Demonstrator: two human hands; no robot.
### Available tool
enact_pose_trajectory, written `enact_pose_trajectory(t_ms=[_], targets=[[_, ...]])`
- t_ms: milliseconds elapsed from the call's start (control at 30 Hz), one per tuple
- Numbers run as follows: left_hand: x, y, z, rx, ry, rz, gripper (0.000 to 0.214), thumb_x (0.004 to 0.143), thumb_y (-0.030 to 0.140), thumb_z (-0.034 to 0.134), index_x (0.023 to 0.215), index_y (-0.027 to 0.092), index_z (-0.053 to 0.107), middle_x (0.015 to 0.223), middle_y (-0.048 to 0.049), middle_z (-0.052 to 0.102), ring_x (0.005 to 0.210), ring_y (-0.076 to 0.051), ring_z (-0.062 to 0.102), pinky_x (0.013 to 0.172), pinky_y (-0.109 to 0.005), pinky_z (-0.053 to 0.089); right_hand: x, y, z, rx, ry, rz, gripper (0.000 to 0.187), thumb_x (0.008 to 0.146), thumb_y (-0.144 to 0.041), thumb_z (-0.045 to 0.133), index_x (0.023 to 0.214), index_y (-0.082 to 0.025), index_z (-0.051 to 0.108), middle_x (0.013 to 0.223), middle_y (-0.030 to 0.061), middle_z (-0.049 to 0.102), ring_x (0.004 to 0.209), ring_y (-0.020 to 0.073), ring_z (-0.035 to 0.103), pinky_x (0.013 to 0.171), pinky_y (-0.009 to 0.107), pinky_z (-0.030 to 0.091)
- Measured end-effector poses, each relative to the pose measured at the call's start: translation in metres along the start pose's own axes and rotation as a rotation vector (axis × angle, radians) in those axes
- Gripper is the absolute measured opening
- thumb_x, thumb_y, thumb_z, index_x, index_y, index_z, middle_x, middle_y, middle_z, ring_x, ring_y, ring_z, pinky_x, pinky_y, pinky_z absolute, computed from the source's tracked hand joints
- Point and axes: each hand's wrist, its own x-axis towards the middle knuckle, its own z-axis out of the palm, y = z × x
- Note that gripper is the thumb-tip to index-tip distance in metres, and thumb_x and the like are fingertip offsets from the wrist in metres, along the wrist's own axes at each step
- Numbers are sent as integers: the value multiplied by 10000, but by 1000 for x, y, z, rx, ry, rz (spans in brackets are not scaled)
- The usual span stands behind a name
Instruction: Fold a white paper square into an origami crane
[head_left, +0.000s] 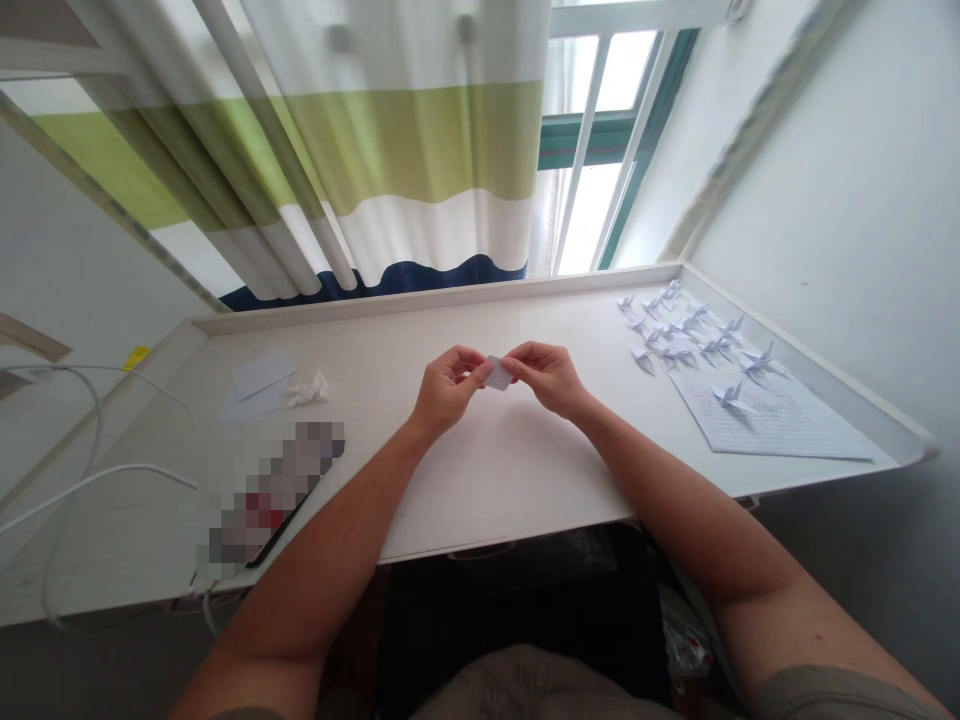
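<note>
A small folded white paper piece (pixel 497 373) is held just above the middle of the white table (pixel 480 470). My left hand (pixel 448 385) pinches its left side, fingers curled. My right hand (pixel 546 376) pinches its right side, thumb and fingers closed on it. Both forearms reach in from the bottom of the view. Several finished white paper cranes (pixel 679 335) stand at the far right of the table. One crane (pixel 731 397) rests on a lined paper sheet (pixel 772 420).
Blank paper squares (pixel 259 385) and a crumpled white paper (pixel 309 391) lie at the left. A blurred-out flat object (pixel 266 490) sits near the front left edge, with white cables (pixel 82 480) beside it. A striped curtain (pixel 360 180) and window lie behind the table.
</note>
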Motion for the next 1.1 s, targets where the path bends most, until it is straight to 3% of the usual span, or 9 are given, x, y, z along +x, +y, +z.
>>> enact_pose_trajectory(t_ms=[167,333,500,1100], targets=[[-2,4,0,-120,-144,-45,468,873,596,811,1033,161,745,936,-71,782,877,-214,765,719,-348,684,1,-2,1,68,20,3,446,745,-623,906,786,-197,782,716,20,732,648,145,635,624,306,542],[-4,5,1,-165,-223,-37,450,890,558,816,1120,177,748,943,-59,769,892,-201,749,699,-339,699,1,-5,0,106,50,38,464,738,-640,901,789,-193,789,713,15,721,649,136,615,595,285,515],[-4,6,3,-167,-228,-30,473,896,562,812,1155,175,728,1054,-92,785,915,-210,758,674,-319,690,1,-6,-1,104,29,59,460,745,-633,898,786,-188,791,706,13,708,646,134,597,598,285,500],[-4,6,1,-173,-329,4,507,903,591,797,1224,205,720,846,-18,705,745,-159,739,610,-247,616,-3,-5,1,310,-159,171,417,835,-590,861,857,-184,771,767,28,773,652,180,724,620,325,585]])
